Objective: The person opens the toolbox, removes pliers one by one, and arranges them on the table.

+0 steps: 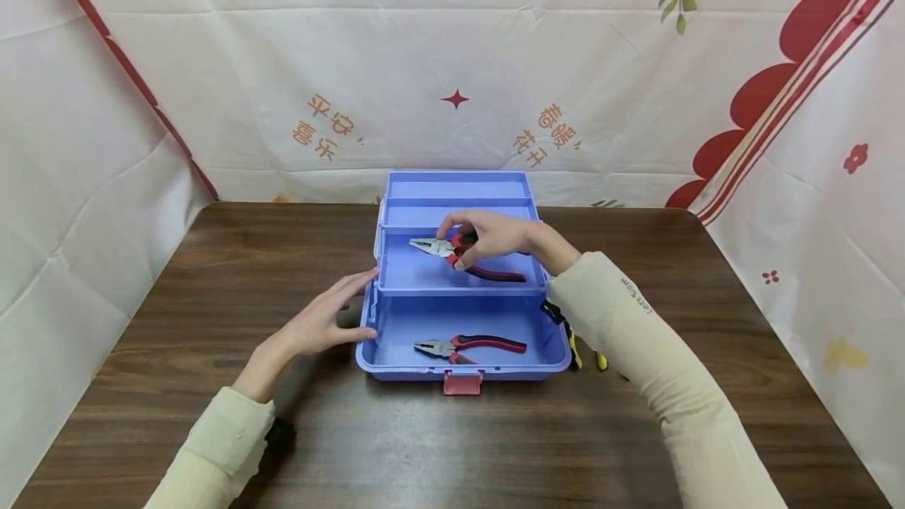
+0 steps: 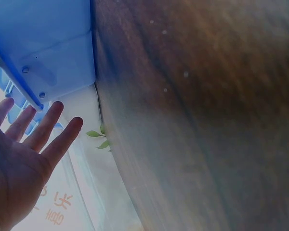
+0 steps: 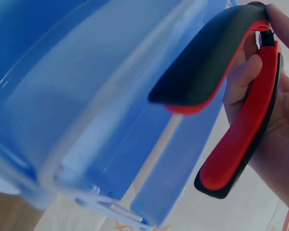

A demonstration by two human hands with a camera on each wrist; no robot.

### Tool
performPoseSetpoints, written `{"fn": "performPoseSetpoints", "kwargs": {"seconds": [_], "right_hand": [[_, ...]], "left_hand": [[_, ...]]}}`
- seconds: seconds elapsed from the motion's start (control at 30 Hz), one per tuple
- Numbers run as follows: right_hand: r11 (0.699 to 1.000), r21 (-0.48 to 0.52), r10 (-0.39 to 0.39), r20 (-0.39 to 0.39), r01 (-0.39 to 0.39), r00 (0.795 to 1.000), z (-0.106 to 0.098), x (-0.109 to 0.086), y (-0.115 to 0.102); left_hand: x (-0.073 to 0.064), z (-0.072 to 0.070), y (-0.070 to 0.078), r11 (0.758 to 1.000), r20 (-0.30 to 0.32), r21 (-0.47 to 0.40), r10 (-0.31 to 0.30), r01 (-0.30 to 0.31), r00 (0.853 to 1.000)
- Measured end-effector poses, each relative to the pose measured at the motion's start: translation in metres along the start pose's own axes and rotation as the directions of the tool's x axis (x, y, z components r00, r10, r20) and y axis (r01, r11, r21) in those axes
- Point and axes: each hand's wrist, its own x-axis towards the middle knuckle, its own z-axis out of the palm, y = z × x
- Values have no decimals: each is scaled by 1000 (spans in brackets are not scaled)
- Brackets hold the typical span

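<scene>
Red-handled pliers [image 1: 445,250], handles spread, held over open blue toolbox [image 1: 410,374]

Pliers [image 1: 467,341] lie in the toolbox [image 1: 417,373] on the table [image 1: 368,454]

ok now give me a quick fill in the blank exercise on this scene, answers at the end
1. The person's ____ hand holds pliers.
2. Other pliers lie in the toolbox, which is coloured ____.
3. The toolbox's front latch is coloured ____.
4. The tool beside the toolbox, near a sleeve, is black and ____.

Missing words: right; blue; red; yellow.
</scene>
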Motion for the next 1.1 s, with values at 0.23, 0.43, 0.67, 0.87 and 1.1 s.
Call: {"fn": "performPoseSetpoints", "kwargs": {"seconds": [0.23,0.43,0.67,0.87,1.1], "right_hand": [[999,30,-26,-16,26,1000,-7,-13,7],[990,135,51,-44,-45,998,-8,-28,13],[930,357,127,-82,-90,989,-9,-46,22],[902,416,192,-142,-118,971,-16,-62,33],[898,398,293,-220,-189,930,-26,-93,51]], "left_hand": [[0,0,-1,1000,7,-10,-4,4,1000],[0,-1,0,999,16,-20,-25,26,1000],[0,-2,-1,999,18,-28,-34,35,999],[0,-1,-1,999,19,-34,-35,36,999],[1,-1,0,999,20,-29,-32,33,999]]}}
